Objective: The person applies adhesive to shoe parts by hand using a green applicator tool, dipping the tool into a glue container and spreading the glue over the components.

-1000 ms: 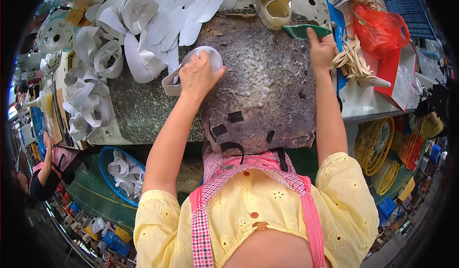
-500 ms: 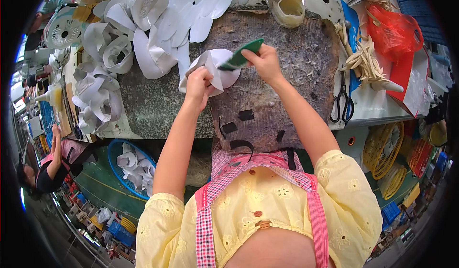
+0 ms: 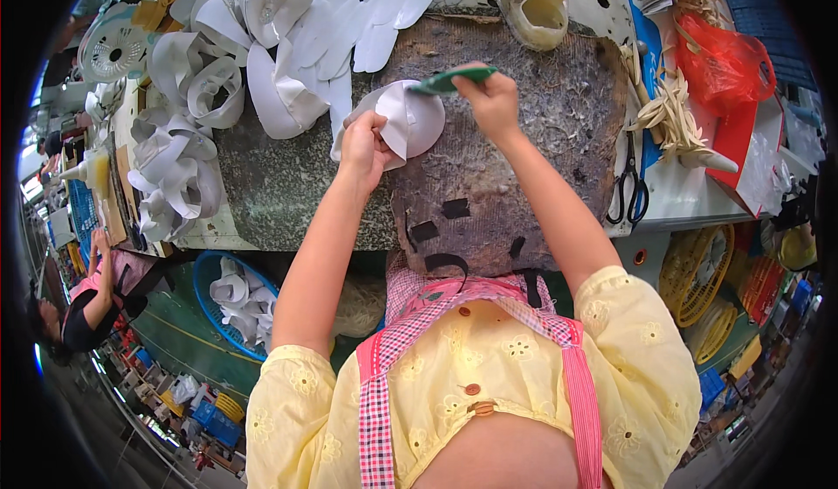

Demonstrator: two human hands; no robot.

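Note:
My left hand (image 3: pixel 363 148) is closed on the near left edge of a curved white shoe upper (image 3: pixel 422 124). The upper is held over the worn brown work mat (image 3: pixel 515 192). Between the fingers of my right hand (image 3: pixel 494 108) is a flat green brush (image 3: pixel 461 77), its dark tip lying against the far edge of the upper. My left fingers hide part of the upper's near side.
White shoe uppers (image 3: pixel 166 153) lie heaped at the left, beside flat white sole-shaped pieces (image 3: pixel 384 17). A glue-crusted container (image 3: pixel 541 19) stands at the back. Black scissors (image 3: pixel 628 188) and a red plastic bag (image 3: pixel 720 61) are at right.
The brush has moved from the middle of the upper to its far edge and lies flatter. The upper has turned slightly in my left hand, showing more of its smooth side.

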